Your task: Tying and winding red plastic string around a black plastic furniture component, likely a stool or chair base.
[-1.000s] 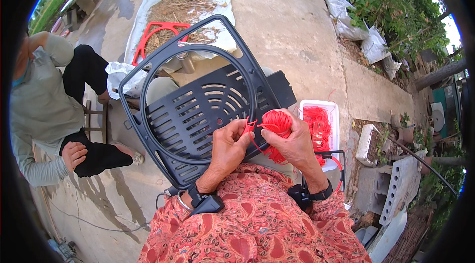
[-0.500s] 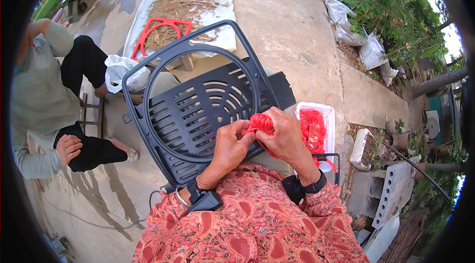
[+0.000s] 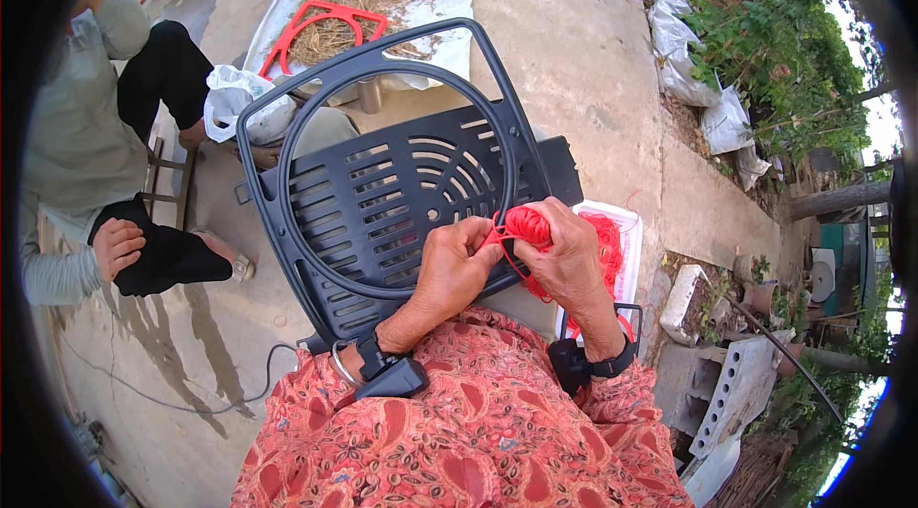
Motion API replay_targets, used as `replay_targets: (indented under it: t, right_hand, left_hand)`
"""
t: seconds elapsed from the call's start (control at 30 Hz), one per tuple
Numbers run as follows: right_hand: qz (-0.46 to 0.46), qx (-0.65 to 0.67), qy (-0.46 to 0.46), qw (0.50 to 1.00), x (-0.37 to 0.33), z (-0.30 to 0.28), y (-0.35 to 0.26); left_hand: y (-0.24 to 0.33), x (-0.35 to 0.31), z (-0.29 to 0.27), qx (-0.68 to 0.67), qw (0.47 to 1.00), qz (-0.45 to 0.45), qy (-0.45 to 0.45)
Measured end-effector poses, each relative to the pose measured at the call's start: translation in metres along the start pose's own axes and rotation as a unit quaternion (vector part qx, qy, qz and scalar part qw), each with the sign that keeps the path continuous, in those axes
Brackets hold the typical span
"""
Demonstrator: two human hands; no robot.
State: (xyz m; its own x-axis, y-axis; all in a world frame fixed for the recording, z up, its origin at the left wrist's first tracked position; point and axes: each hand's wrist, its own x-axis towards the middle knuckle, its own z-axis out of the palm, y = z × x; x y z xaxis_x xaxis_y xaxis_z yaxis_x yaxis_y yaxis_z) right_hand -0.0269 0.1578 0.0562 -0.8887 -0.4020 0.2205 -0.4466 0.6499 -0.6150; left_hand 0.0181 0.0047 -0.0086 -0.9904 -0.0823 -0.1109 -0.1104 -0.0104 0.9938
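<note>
Two hands meet over our lap: our left hand [image 3: 449, 269] pinches a strand against the black slotted plastic chair frame [image 3: 382, 192], and our right hand [image 3: 566, 254] curls shut around the red ball of cord [image 3: 531, 223]. Soft, light cord, we judge; best gripped near the frame. Rightward, a white rectangular tray [image 3: 626, 231] holds more red cord.
</note>
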Motion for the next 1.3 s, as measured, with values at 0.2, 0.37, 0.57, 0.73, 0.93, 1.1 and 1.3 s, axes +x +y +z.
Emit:
replay_targets:
  t: [0.2,0.37,0.57,0.73,0.93,1.1,1.3]
  right_hand:
    - [-0.032,-0.031,-0.023,0.999,0.000,0.002,0.004]
    - [-0.016,-0.001,-0.014,1.000,0.000,0.005,0.008]
    - [0.134,0.108,-0.047,0.984,-0.002,-0.008,0.011]
    - [-0.076,-0.013,-0.029,0.997,-0.002,0.002,0.009]
    - [-0.131,-0.019,-0.041,0.990,-0.003,0.007,0.014]
    - [-0.044,-0.011,-0.084,0.995,0.004,0.002,0.011]
    - [0.119,0.068,-0.169,0.976,0.006,-0.005,0.003]
  left_hand:
    - [0.003,-0.004,-0.002,0.009,1.000,0.007,-0.012]
    - [-0.004,-0.003,-0.002,-0.035,0.999,-0.004,-0.023]
    - [-0.005,-0.005,-0.003,-0.028,0.999,-0.019,-0.020]
    - [0.001,-0.007,-0.006,-0.016,0.998,-0.034,-0.042]
    - [0.002,-0.008,-0.007,-0.022,0.998,-0.033,-0.047]
    - [0.001,-0.008,-0.008,0.016,0.998,-0.038,-0.056]
    - [-0.003,-0.007,-0.003,-0.018,0.999,-0.039,-0.029]
